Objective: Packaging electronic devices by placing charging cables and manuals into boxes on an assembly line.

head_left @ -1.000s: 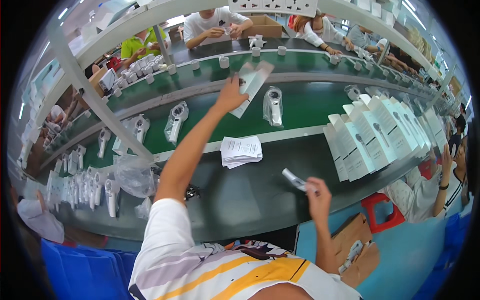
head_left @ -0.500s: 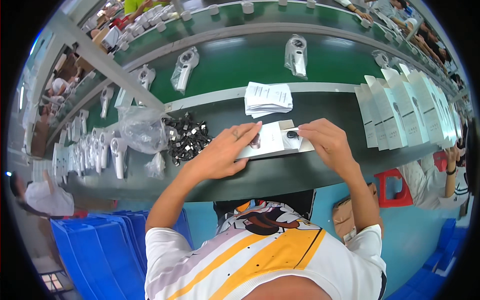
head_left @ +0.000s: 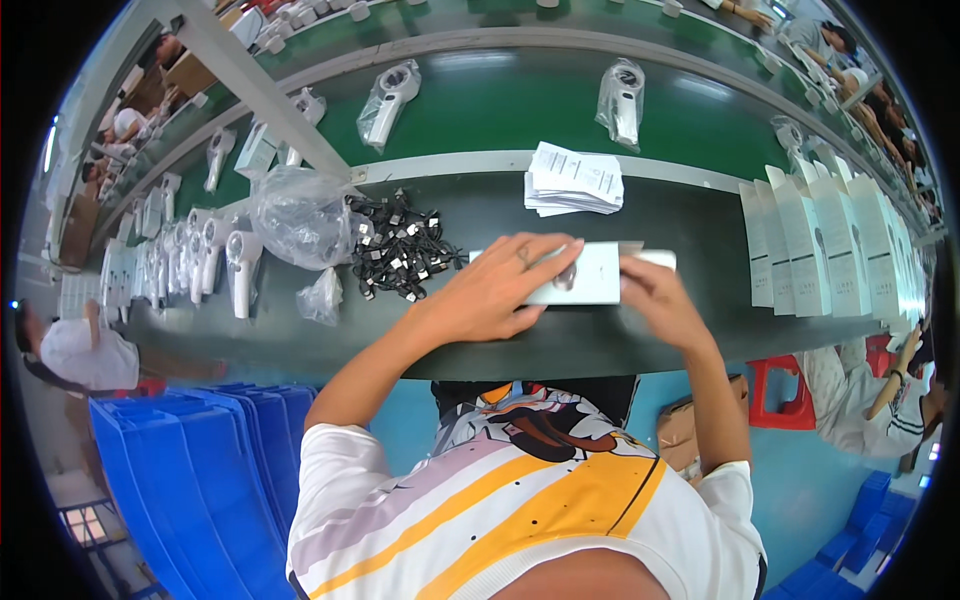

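A slim white carton (head_left: 600, 277) with a picture of a round-headed device on its face lies across the dark bench in front of me. My left hand (head_left: 505, 288) is closed over its left part, the thumb along the near edge. At the carton's right end, the fingers of my right hand (head_left: 660, 300) are bent against the opening, slightly blurred; what they pinch there is hidden. White card (head_left: 657, 258) shows behind those fingers; whether it is a flap or another carton I cannot tell. Just beyond lies a stack of folded white leaflets (head_left: 575, 182).
Black USB cables (head_left: 400, 250) are heaped left of my hands, beside a clear plastic bag (head_left: 305, 222). Several white handheld devices (head_left: 243, 270) stand further left. White cartons (head_left: 835, 245) stand in a row at right. Bagged devices (head_left: 390, 105) lie on the green conveyor (head_left: 490, 110).
My right hand has pressed in against the carton's end, and the black coiled cable seen there is out of sight. The view has shifted, moving the bench things slightly rightward.
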The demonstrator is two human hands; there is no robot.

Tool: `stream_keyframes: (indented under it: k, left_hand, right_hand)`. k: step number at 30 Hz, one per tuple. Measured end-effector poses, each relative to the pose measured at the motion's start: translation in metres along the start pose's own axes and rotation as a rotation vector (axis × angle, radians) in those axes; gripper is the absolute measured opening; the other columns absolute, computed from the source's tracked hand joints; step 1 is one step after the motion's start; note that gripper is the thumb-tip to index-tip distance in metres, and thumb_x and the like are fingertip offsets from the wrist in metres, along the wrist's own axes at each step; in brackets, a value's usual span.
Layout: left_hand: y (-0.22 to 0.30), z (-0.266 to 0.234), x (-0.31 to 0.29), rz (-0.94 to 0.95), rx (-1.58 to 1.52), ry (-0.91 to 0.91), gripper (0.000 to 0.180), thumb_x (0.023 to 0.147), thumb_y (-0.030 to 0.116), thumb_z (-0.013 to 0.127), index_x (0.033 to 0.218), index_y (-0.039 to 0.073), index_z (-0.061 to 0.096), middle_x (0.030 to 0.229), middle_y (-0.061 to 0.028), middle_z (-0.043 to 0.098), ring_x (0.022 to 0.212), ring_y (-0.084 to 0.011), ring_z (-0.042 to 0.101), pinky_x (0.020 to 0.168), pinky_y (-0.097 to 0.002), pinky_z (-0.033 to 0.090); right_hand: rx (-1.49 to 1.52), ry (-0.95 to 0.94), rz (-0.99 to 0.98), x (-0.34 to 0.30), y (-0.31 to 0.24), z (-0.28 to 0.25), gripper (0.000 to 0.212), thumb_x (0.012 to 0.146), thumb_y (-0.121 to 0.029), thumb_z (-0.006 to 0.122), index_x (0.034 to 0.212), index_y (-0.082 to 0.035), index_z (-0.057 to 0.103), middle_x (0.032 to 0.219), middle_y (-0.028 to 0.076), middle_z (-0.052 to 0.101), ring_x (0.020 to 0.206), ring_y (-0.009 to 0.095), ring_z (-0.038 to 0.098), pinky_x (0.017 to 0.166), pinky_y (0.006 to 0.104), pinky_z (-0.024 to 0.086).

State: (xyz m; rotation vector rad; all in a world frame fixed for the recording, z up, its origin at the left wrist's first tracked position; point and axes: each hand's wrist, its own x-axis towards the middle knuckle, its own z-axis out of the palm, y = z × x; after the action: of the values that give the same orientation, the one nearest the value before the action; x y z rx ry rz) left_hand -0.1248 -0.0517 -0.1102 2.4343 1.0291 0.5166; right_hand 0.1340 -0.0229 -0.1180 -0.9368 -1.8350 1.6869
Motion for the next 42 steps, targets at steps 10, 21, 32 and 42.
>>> stream_keyframes:
  k: [10, 21, 32, 42]
  left_hand:
    - [-0.064, -0.087, 0.029, -0.052, -0.105, 0.844, 0.072, 0.079, 0.021, 0.068, 0.140, 0.002, 0.037, 0.127, -0.0209, 0.048, 0.116, -0.0357, 0.050, 0.099, -0.0398, 0.041]
    - [-0.199, -0.105, 0.141, -0.441, 0.296, 0.850, 0.063, 0.076, 0.028, 0.070, 0.127, 0.002, 0.045, 0.118, -0.0242, 0.052, 0.108, -0.0414, 0.053, 0.087, -0.0479, 0.047]
    - [-0.168, -0.078, 0.101, -0.272, 0.540, 0.894, 0.047, 0.083, 0.030, 0.064, 0.121, 0.002, 0.057, 0.127, -0.0233, 0.051, 0.118, -0.0408, 0.048, 0.097, -0.0444, 0.041]
    - [-0.001, -0.048, 0.034, 0.130, -0.132, 0.415, 0.046, 0.084, 0.021, 0.066, 0.125, 0.004, 0.054, 0.122, -0.0155, 0.057, 0.110, -0.0294, 0.056, 0.094, -0.0398, 0.044]
  right_hand:
    - [-0.102, 0.557, -0.248, 0.034, 0.003, 0.022, 0.015, 0.092, -0.012, 0.056, 0.100, -0.001, 0.064, 0.092, 0.005, 0.064, 0.079, 0.009, 0.058, 0.071, 0.0230, 0.047]
    - [-0.827, 0.252, -0.352, 0.118, 0.043, 0.135, 0.041, 0.077, -0.022, 0.071, 0.107, -0.002, 0.052, 0.101, 0.016, 0.053, 0.095, 0.033, 0.055, 0.077, 0.0431, 0.048]
    - [-0.008, 0.321, -0.008, 0.068, 0.060, 0.061, 0.018, 0.089, -0.013, 0.062, 0.102, 0.000, 0.061, 0.087, 0.007, 0.066, 0.071, 0.011, 0.059, 0.065, 0.0238, 0.048]
    - [0.588, 0.437, 0.025, 0.021, 0.056, 0.050, 0.037, 0.088, -0.004, 0.058, 0.123, 0.004, 0.049, 0.086, 0.008, 0.061, 0.072, 0.012, 0.060, 0.066, 0.0231, 0.050]
